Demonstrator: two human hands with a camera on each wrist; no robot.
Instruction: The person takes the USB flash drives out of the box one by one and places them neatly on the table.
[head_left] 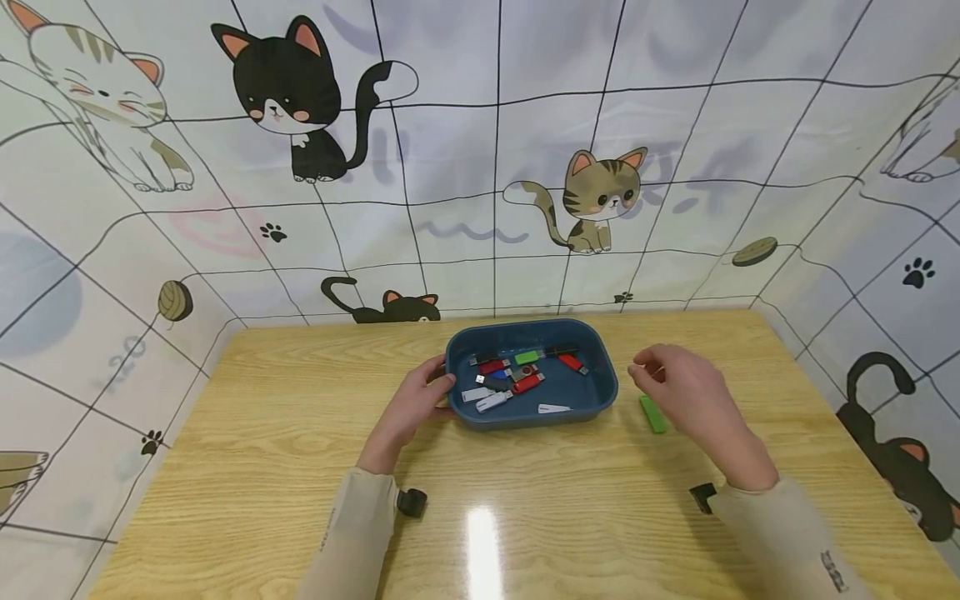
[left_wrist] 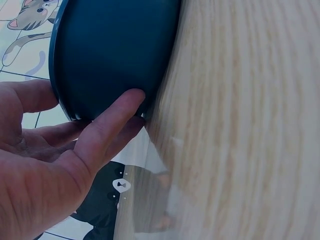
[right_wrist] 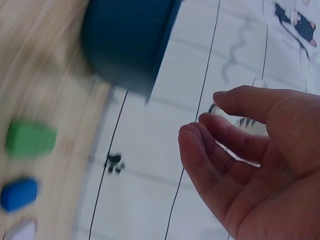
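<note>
Prob midway: USB sticks [head_left: 528, 383] in bin [head_left: 558, 392]; green pc [head_left: 652, 414], blue pc [right_wrist: 19, 194], white pc [right_wrist: 21, 231] out on bench [head_left: 300, 467] | L grip [head_left: 411, 400] clamped on bin | R grip [head_left: 686, 392] slightly apart, no load

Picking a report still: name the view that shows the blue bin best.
The head view: the blue bin shows nearly its whole rim and the USB sticks inside. The left wrist view shows part of its outside, by the left hand; the right wrist view, a blurred, cut-off outer part.
</note>
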